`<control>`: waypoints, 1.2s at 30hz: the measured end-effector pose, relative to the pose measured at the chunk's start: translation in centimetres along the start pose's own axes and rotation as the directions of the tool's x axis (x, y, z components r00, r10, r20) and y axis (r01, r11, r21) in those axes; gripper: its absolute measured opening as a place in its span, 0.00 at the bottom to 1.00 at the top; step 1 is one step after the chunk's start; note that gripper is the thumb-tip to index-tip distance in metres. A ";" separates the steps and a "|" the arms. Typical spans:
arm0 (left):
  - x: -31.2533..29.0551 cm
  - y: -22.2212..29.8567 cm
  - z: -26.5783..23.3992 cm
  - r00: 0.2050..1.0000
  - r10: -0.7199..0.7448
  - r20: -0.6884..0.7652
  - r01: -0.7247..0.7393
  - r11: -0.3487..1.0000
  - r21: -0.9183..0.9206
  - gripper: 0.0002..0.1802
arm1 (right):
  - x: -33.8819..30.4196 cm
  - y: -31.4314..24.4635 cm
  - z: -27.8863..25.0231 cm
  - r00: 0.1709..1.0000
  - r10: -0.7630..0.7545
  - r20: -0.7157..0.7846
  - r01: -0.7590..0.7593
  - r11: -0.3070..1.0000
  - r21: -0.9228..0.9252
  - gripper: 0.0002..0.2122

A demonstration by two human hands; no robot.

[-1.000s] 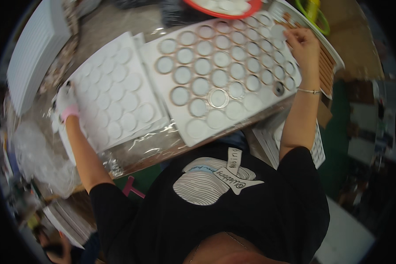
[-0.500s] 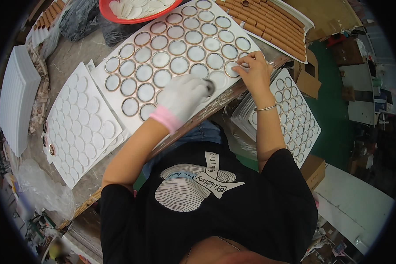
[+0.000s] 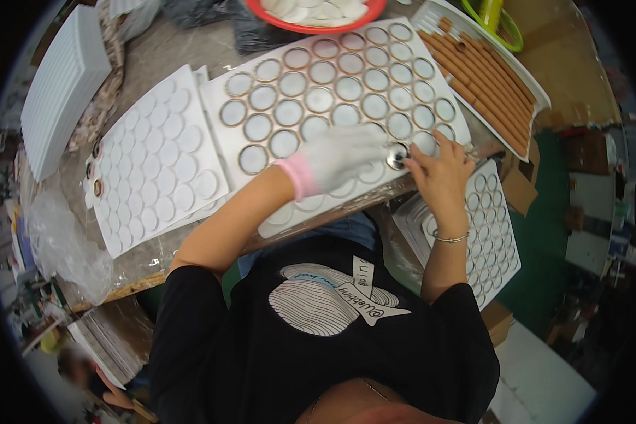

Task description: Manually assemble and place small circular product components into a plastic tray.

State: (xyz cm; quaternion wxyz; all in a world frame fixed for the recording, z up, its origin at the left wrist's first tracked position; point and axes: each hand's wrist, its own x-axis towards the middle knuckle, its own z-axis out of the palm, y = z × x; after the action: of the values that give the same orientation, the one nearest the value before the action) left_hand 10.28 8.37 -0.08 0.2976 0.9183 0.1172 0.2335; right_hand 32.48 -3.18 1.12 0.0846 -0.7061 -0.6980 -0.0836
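A white foam board (image 3: 212, 95) carries rows of white discs with thin copper-coloured rings (image 3: 348, 88) around many of them. Discs along the near edge show no ring. My left hand (image 3: 336, 159), in a white glove with a pink cuff, reaches over the board, slightly blurred. At its fingertips is a shiny round metal piece (image 3: 398, 155) with a dark middle; the glove hides part of the grip. My bare right hand (image 3: 445, 169) meets it from the right. Its thumb is at the metal piece, while the fingers spread apart over the board's right near corner.
To the left lies another board of white discs (image 3: 145, 148), with a few loose rings (image 3: 97, 188) at its edge. Behind are a red basin (image 3: 318, 28) of white discs and a tray of brown tubes (image 3: 484, 78). A stack of ringed boards (image 3: 491, 219) stands low at right.
The view has shifted, so the board appears farther right. My left hand has carried the metal piece rightward, and my right hand has left the corner ring so that its thumb meets the piece.
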 end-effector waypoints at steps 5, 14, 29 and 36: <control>-17.4 -6.9 -12.8 0.600 -0.384 -0.702 0.702 0.673 0.232 0.21 | 5.1 0.3 -1.1 0.996 0.087 0.002 -0.087 0.996 0.038 0.13; -42.9 -7.5 -22.3 0.199 -0.678 -0.708 0.976 0.075 0.202 0.33 | 27.9 -8.5 2.9 0.997 0.058 0.044 -0.070 0.934 0.351 0.17; -47.6 -7.0 -24.7 0.021 -0.699 -0.714 0.929 -0.250 0.271 0.19 | 20.1 -1.8 -0.9 0.888 0.083 -0.453 0.012 0.979 0.205 0.08; -35.6 -5.5 -23.3 0.232 -0.474 -0.850 0.970 0.181 0.164 0.16 | 20.0 5.1 3.9 0.915 0.394 -0.083 -0.106 0.435 0.894 0.07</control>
State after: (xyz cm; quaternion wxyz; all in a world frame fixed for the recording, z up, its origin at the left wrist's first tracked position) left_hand -32.48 11.62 0.47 -0.0519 0.6062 0.7463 0.2700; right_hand 37.82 17.13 2.00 0.5419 -0.6392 -0.5080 0.1990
